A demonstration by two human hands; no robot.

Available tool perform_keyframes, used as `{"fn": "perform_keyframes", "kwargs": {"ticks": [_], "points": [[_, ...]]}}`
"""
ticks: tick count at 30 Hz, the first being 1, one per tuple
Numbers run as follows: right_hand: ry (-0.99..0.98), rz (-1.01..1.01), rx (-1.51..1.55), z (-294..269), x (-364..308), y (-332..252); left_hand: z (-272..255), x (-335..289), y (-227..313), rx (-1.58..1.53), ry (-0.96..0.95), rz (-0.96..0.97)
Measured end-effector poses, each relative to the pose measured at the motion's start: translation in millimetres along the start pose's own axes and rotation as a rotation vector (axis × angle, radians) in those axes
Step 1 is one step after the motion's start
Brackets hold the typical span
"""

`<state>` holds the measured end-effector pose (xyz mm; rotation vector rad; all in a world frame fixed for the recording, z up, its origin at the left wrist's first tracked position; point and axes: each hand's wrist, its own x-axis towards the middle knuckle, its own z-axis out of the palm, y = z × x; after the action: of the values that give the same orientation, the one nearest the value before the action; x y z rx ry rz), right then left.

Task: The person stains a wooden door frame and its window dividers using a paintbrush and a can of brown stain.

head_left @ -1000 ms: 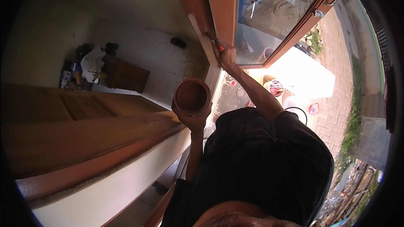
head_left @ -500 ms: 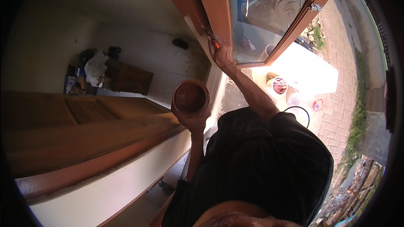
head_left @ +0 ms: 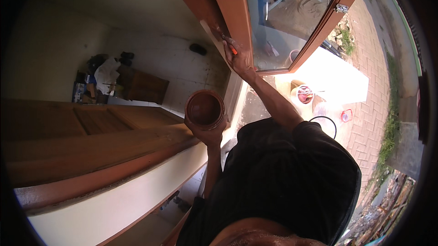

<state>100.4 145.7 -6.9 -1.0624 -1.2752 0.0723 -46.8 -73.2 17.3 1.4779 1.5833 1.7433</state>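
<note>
My left hand [head_left: 211, 135] is wrapped round the underside and side of a round brown paint pot [head_left: 205, 114], held with its mouth up. Brown paint coats the pot's inside. Higher up, my right hand [head_left: 240, 60] grips a paintbrush [head_left: 233, 50] with an orange part on its handle. The brush tip points up along a reddish-brown wooden frame [head_left: 218, 21], close against it; whether the bristles touch is too dark to tell. Beside my right wrist stands an open glazed window sash [head_left: 283, 70] with a brown frame.
A brown panelled wooden door [head_left: 105, 123] stands at left. On the room floor lie a white plastic bag [head_left: 107, 75], a wooden piece [head_left: 148, 87] and a dark object [head_left: 197, 49]. Outside are a paint bucket [head_left: 303, 94], a bright white board [head_left: 344, 79] and brick paving [head_left: 367, 127].
The paint pot in my left hand has shifted slightly left and down. My right hand stays by the frame, with the brush tilted a little differently.
</note>
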Motion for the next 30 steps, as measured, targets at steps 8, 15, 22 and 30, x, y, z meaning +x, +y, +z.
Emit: {"fn": "perform_keyframes", "kwargs": {"ticks": [8,15,22,30], "points": [[-0.178,0.232,-0.046,8.1,-24.3,23.0,-6.0,-0.1,-6.0,0.046,0.005,0.082],[0.093,-0.004,0.193,5.7,35.0,-35.2,-7.5,-4.3,-11.0,0.068,0.037,0.087],[-0.116,0.139,-0.074,6.2,-50.3,60.0,-4.2,-3.1,-11.1,0.025,0.036,0.033],[-0.084,0.166,0.12,3.6,-3.3,3.4,-9.1,-4.2,-8.8,0.05,0.074,0.052]]}}
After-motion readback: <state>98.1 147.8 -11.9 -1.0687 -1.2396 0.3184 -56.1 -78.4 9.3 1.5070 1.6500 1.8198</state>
